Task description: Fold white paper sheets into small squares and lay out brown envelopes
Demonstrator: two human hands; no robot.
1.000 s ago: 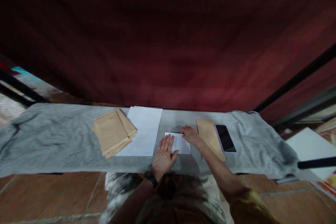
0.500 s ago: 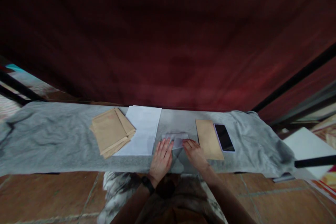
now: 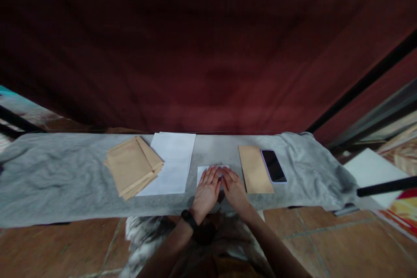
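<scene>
Dark red curtain (image 3: 208, 74) fabric fills the background, and below it a long, narrow surface is draped in a rumpled gray cloth (image 3: 71, 178), with terracotta floor tiles (image 3: 84, 243) showing along its near side. Near the middle of the cloth, directly in front of the person, lies a small white piece of paper (image 3: 201, 174), largely covered by both hands. The left hand (image 3: 207, 193), with a dark wristwatch (image 3: 189, 219) at its wrist, rests palm down on the paper, its fingers extended and gripping nothing. The right hand (image 3: 235, 189) lies just beside it, also palm down, its fingers stretched over the paper's other side without clasping it; the fingertips of the two hands nearly meet. To the left, larger white sheets (image 3: 177, 160) lie partly under a fanned pile of brown kraft paper (image 3: 130, 165). To the right, a single brown kraft piece (image 3: 256, 171) lies beside a dark-screened smartphone (image 3: 273, 166) with a lavender edge.
</scene>
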